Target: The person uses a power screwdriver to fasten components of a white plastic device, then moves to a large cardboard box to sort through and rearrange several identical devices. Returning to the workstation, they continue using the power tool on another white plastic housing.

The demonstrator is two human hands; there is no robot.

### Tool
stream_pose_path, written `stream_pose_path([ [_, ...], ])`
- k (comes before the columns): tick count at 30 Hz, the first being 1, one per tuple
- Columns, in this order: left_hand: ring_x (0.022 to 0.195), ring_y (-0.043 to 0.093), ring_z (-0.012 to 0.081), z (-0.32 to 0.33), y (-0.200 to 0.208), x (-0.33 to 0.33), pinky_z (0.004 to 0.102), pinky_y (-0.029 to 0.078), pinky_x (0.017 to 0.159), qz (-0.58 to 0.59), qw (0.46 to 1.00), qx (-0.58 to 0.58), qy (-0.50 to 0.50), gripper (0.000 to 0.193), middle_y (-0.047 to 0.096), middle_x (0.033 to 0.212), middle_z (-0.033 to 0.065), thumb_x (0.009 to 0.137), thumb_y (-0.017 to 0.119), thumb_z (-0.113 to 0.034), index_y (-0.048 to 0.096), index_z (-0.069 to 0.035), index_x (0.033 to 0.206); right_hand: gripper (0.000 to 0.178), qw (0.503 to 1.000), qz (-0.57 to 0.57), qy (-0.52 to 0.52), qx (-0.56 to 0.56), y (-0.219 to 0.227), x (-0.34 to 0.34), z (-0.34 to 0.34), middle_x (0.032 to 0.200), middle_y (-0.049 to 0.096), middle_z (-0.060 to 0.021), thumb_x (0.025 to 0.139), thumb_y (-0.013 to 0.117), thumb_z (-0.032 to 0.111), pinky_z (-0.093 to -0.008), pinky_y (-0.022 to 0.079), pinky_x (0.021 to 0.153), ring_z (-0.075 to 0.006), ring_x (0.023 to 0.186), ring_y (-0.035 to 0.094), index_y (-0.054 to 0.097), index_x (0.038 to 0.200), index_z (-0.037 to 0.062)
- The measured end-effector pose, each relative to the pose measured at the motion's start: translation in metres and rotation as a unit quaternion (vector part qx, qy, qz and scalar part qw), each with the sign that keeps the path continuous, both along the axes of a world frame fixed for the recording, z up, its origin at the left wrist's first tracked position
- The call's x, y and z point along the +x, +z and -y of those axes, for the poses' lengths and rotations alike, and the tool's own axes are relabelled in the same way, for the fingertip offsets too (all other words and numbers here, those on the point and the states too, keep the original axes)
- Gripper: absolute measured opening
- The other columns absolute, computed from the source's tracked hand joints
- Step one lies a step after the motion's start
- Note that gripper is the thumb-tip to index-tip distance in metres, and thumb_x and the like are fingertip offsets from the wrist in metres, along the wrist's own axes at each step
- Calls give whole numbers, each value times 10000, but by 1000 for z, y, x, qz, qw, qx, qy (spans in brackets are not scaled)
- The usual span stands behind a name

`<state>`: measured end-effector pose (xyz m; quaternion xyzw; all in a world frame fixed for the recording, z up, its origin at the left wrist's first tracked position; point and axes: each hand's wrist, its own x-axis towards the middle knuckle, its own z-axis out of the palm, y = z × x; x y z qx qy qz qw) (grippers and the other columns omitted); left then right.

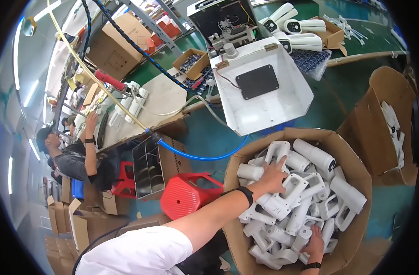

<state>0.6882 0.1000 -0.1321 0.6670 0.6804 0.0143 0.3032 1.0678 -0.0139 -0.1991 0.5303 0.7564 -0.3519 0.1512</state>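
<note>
A large open cardboard box [366, 192] stands at the lower right, heaped with white plastic housings [310, 156]. Many have a round barrel and a loop-shaped handle; some barrel ends carry a dark spot. My left hand [274, 178] reaches across from the left, a black band on its wrist, and lies over the heap with fingers spread, touching a loop-handled housing [278, 150]. Nearer the box's front side, my right hand [316, 242] curls its fingers and thumb around a white cylindrical housing [303, 237]. Part of that grip is hidden.
Beyond the box, a white machine [264, 103] stands with its lid up. A red stool [186, 195] is left of the box, under a blue hose [205, 158]. Another carton [379, 133] stands right. A co-worker [76, 158] works at the bench at left.
</note>
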Motion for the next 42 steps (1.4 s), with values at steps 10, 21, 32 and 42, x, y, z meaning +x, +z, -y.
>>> stream_pose_path([
  [10,1237,359,450,7,-3,4,689,204,1021,4,999,26,-19,427,135,1537,181,566,781,-322,721,-139,947,315,982,58,67,170,-5,-12,-4,1179,573,-67,791,538,84,-479,440,889,-273,1189,484,582,1099,133],
  [21,1305,367,375,24,-29,-7,639,275,967,12,990,135,-48,410,235,1526,165,505,762,-332,727,-77,825,307,983,3,42,181,15,-21,12,1014,615,-69,805,533,110,-387,529,740,-249,1008,592,585,1107,126],
  [32,1302,372,334,44,17,16,495,311,979,76,969,226,-64,374,231,1520,153,519,769,-239,723,-88,858,825,994,87,-30,52,1,-21,44,1318,472,-78,696,704,62,-366,519,887,-260,1230,469,326,1422,160],
  [42,1262,403,374,80,59,6,449,335,996,101,967,218,-84,416,223,1524,166,525,777,-182,732,-101,931,907,991,98,40,77,-12,-7,46,1265,501,-88,726,681,3,-351,532,848,-261,1217,483,204,1473,197],
])
